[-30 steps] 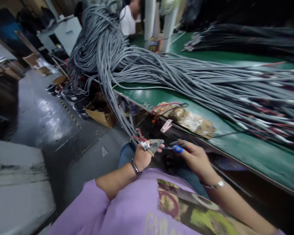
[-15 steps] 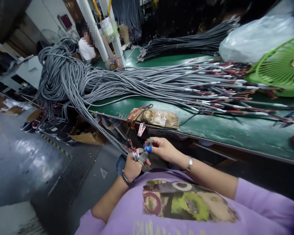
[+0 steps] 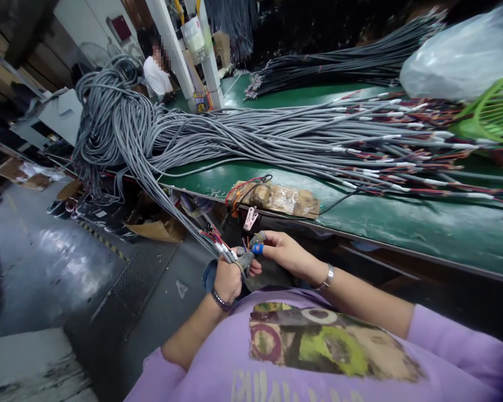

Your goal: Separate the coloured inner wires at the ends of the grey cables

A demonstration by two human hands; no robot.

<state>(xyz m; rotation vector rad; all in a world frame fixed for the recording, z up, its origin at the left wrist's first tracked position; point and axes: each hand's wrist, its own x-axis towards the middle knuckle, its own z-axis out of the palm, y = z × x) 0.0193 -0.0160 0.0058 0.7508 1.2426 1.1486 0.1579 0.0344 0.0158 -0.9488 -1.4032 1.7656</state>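
Note:
A small bunch of grey cables [image 3: 184, 215] runs down off the bench to my left hand [image 3: 231, 276], whose fingers are closed around the cable ends. Red and dark stripped wires [image 3: 213, 233] fan out above that grip. My right hand [image 3: 283, 252], with a blue wrap [image 3: 257, 249] and a grey finger cover, pinches thin coloured wires [image 3: 246, 243] right beside the left fingertips. Grey finger covers are on the left hand too. The exact wire ends between the fingers are hidden.
A large heap of grey cables [image 3: 235, 134] lies along the green bench [image 3: 402, 223]. A taped wooden block [image 3: 283, 201] and pink clip [image 3: 250, 218] sit at its edge. A green fan [image 3: 498, 111], plastic bag [image 3: 461, 56] and black cables [image 3: 339, 70] are behind. A person [image 3: 157, 75] is further back.
The view has shifted slightly, so the bench appears further right. The cable bunch now extends further out of my left hand, with its wires fanned away. My right hand stays close to the left.

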